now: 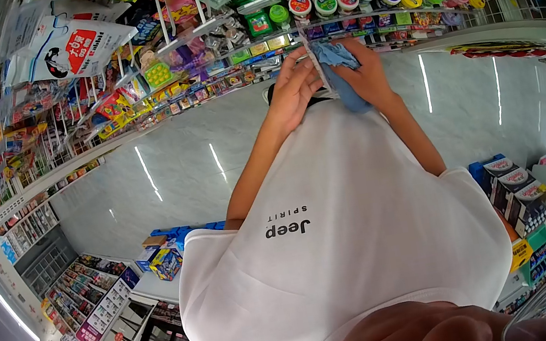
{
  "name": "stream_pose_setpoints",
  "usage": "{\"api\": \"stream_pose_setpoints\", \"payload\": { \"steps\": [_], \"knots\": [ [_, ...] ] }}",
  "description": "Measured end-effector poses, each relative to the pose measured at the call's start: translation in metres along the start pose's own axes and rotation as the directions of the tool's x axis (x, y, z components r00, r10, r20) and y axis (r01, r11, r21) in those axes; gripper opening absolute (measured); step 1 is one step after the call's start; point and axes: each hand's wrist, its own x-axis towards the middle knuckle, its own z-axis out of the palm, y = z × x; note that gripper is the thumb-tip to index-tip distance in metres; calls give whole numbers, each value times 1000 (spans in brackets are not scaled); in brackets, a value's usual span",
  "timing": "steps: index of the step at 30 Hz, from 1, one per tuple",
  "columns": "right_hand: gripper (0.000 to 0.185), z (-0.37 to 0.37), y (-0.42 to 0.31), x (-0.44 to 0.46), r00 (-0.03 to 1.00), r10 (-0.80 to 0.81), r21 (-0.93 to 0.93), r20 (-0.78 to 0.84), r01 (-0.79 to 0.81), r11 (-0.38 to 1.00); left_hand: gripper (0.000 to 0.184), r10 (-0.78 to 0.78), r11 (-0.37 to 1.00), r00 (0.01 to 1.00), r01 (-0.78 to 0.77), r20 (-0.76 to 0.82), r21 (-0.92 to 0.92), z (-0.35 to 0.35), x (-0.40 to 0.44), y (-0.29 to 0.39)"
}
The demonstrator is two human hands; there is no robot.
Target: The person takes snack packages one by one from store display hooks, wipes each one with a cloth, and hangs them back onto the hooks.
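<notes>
From the head view, here we are at the display rack (508,32), two bare hands up at its front edge, near the middle. The left grip (291,93) is half curled, fingertips against the left side of a thin, clear panel (315,62); whether the thumb pinches it, I can't tell. Across on the other side, the right grip (372,73) is closed around a blue cloth (349,93), bunched at the top and hanging in a fold below, right beside the panel. The count, then: one cloth, one panel, two hands. Just beyond them, on the rack, a row of round-lidded tubs (300,5), more than five, too crowded for a sure number. Toward the rack's far left corner hangs a white bag (85,46) with a red patch, at least one other package behind it.
</notes>
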Motion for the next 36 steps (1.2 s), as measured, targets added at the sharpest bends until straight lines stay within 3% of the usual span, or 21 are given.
{"api": "stream_pose_setpoints", "payload": {
  "steps": [4, 7, 10, 13, 16, 19, 22, 25, 28, 31, 36],
  "knots": [
    [33, 2, 13, -1, 998, 29, -25, -50, -30, 999, 34, -7, 999, 999, 8, -33, 42, -5, 1, 1],
    [29, 1, 27, 1, 982, 31, -41, -187, -39, 998, 33, -17, 1000, 996, 17, -92, 7, 6, -4, 6],
    [27, -14, 19, 5, 966, 140, -36, -217, -152, 988, 33, 8, 999, 993, -4, -121, 37, 4, -4, 4],
    [27, -21, 7, 8, 966, 101, -75, -240, -122, 990, 33, 65, 980, 980, -27, -187, 196, 9, -3, 3],
    [33, -15, -14, 6, 973, 68, -25, -222, -75, 997, 33, 92, 930, 982, -25, -166, 368, 1, 0, -1],
    [33, -7, -7, 9, 985, -46, -190, -168, 14, 982, 32, 87, 926, 993, -53, -74, 373, 8, -4, -4],
    [35, -2, -3, 9, 975, -90, -227, -201, 43, 973, 32, 96, 935, 990, -54, -104, 350, 13, -6, -5],
    [35, 1, -7, -1, 989, -74, -281, -127, 36, 959, 31, 133, 962, 976, -87, -170, 258, 15, -4, 0],
    [35, 3, -5, -9, 996, -68, -257, -59, 51, 965, 32, 154, 944, 975, -98, -161, 314, 8, -2, 2],
    [36, 2, 2, -2, 983, -116, -261, -142, 76, 962, 33, 108, 951, 985, -63, -132, 302, 12, -6, 4],
    [36, -5, -10, 8, 986, -50, -291, -156, 2, 957, 35, 92, 930, 992, -54, -88, 362, 16, -7, 0]
  ]
}}
